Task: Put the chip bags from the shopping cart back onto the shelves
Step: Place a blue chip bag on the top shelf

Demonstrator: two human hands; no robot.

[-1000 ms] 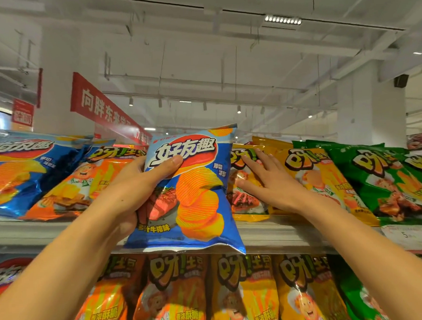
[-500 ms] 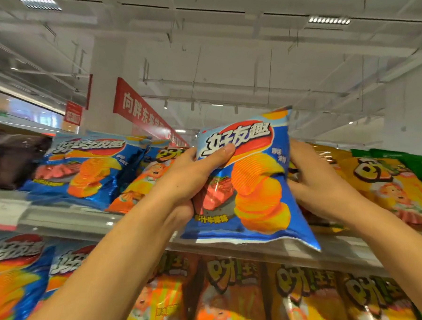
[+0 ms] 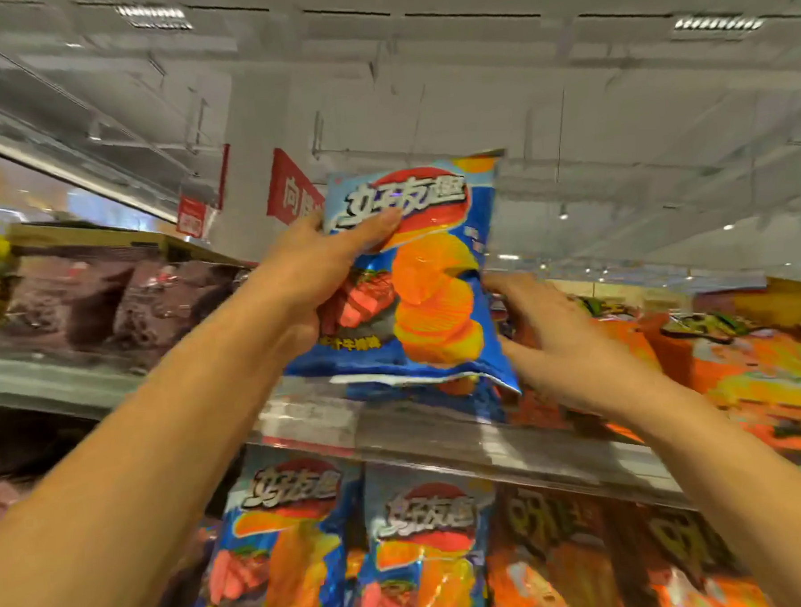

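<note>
A blue chip bag (image 3: pixel 427 283) with orange crisps and a red logo is held up above the top shelf's front edge (image 3: pixel 395 424). My left hand (image 3: pixel 327 270) grips its left side, thumb across the logo. My right hand (image 3: pixel 558 336) reaches behind the bag's right lower corner, fingers spread toward the shelf; whether it holds the bag is hidden. Another blue bag (image 3: pixel 440 389) lies on the shelf just below and behind the held one. The shopping cart is out of view.
Orange chip bags (image 3: pixel 755 377) lie on the top shelf to the right, dark brown bags (image 3: pixel 111 300) to the left. Below the shelf edge stand blue bags (image 3: pixel 420 548) and orange bags (image 3: pixel 588 558). A red banner (image 3: pixel 290 188) hangs behind.
The view swung left along the shelf. My left hand carried the blue bag up and left with it. My right hand left the orange bags and came to the blue bag's right side.
</note>
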